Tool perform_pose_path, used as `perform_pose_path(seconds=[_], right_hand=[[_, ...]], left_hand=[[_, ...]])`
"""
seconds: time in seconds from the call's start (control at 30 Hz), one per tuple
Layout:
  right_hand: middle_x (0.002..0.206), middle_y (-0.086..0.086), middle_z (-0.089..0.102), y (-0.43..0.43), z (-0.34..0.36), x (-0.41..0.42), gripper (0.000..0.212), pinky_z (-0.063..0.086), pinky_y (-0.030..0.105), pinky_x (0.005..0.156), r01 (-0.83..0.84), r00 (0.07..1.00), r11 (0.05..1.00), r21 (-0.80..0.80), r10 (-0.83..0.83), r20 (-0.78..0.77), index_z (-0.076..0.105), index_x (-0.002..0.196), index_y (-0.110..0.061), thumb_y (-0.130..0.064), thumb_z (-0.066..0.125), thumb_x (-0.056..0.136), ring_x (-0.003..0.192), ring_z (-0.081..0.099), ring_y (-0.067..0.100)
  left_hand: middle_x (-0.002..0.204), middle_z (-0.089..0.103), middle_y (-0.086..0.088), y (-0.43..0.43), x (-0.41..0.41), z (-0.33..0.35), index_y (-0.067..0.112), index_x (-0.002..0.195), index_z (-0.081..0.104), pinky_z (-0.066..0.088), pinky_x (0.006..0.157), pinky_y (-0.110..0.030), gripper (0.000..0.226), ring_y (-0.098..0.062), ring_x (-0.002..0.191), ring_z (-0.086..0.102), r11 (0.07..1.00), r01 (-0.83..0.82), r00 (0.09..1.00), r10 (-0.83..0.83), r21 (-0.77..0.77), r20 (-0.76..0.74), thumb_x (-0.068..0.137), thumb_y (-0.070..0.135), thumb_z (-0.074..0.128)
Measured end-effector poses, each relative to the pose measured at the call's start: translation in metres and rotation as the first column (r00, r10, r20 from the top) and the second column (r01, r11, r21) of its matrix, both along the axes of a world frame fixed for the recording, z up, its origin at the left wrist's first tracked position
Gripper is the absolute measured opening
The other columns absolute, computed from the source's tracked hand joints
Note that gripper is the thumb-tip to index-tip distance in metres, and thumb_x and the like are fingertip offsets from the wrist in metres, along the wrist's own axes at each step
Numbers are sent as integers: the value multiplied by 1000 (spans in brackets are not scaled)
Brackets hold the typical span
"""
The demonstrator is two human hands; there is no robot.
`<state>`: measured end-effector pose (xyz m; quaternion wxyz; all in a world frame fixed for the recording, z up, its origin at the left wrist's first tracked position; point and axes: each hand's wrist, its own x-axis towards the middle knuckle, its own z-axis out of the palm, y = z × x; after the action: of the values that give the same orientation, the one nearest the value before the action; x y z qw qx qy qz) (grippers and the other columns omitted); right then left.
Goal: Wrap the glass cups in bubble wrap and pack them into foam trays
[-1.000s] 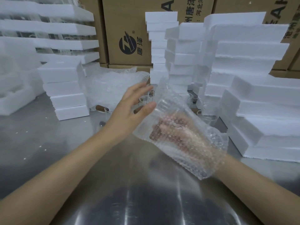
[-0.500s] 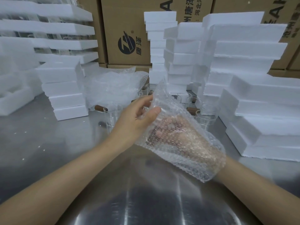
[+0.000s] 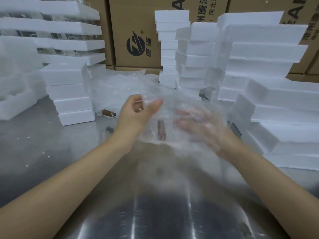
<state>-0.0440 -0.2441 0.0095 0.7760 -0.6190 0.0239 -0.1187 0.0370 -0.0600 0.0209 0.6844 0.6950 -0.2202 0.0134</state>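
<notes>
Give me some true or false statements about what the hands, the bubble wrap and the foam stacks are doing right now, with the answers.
1. The left hand pinches the bubble wrap at its edge. True.
2. The right hand lies behind the bubble wrap, seen through it. True.
3. The foam trays on the right are stacked. True.
4. The table is wooden. False: it is shiny metal.
5. The cardboard boxes sit in front of the foam stacks. False: they stand behind them.
6. The bubble wrap lies flat on the table. False: the hands hold it up.
</notes>
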Motion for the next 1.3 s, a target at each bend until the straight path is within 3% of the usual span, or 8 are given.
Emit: perform_pose_path(seconds=[0.1, 0.2, 0.37, 0.5, 0.67, 0.9, 1.07, 1.3], right_hand=[[83, -4, 73, -17, 10, 1, 18, 54, 28, 73, 354, 917, 935, -36, -339, 209, 76, 77, -24, -16, 63, 87, 82, 69, 12], [105, -7, 69, -12, 9, -2, 17, 52, 28, 85, 272, 935, 962, 5, -265, 237, 69, 104, -27, -35, 57, 95, 99, 66, 10], [89, -10, 72, 0, -6, 1, 10, 53, 20, 71, 188, 970, 954, -234, -143, 198, 68, 93, -22, -20, 72, 83, 84, 68, 6], [84, 5, 62, -11, 1, 0, 16, 52, 21, 72, 334, 916, 941, 54, -338, 218, 64, 75, -13, -1, 67, 85, 74, 64, 14], [75, 7, 69, 1, -1, 0, 31, 55, 24, 71, 51, 983, 992, 115, -70, 171, 70, 69, -10, 1, 49, 90, 74, 68, 15], [90, 7, 73, 5, -3, -4, 21, 57, 32, 79, 187, 964, 972, -145, -153, 218, 65, 95, -11, 8, 61, 86, 86, 70, 20], [112, 13, 68, 1, -5, -3, 59, 56, 42, 87, 276, 950, 936, -218, -230, 212, 48, 126, -8, 10, 71, 75, 103, 67, 27], [103, 8, 73, 7, -3, -6, 49, 56, 47, 86, 331, 923, 923, -195, -273, 271, 63, 111, -2, 1, 80, 65, 96, 70, 24]], left_hand=[[120, 61, 4, 4, 6, 4, 13, 122, 49, 52, 83, -27, 77, -12, 100, 62, 960, -78, 961, 1, -270, -277, 65, 60, 73], [122, 65, -8, 4, 7, 1, 4, 134, 44, 55, 88, -33, 72, -19, 104, 68, 911, -12, 920, -151, -411, -363, 80, 44, 70], [122, 64, -15, -4, -7, -5, -3, 136, 37, 50, 98, -45, 90, -27, 106, 67, 933, 151, 875, -280, -327, -395, 67, 40, 77], [111, 71, -10, -7, -14, -9, 9, 109, 46, 53, 93, -47, 63, -29, 100, 69, 925, 272, 843, -361, -265, -399, 61, 32, 80], [115, 70, -8, -10, -23, -11, 9, 126, 48, 54, 92, -47, 72, -25, 101, 69, 930, 348, 878, -367, -117, -306, 65, 30, 78], [115, 70, -5, -10, -26, -10, 11, 129, 50, 54, 92, -43, 68, -24, 104, 68, 897, 427, 861, -442, -115, -254, 69, 34, 73], [122, 67, -4, -9, -25, -12, 17, 131, 50, 56, 90, -38, 60, -23, 109, 66, 849, 520, 817, -527, -97, -234, 77, 30, 73], [122, 68, -4, -3, -13, -9, 16, 131, 50, 55, 91, -38, 69, -24, 111, 65, 819, 567, 787, -569, -86, -237, 71, 35, 78]])
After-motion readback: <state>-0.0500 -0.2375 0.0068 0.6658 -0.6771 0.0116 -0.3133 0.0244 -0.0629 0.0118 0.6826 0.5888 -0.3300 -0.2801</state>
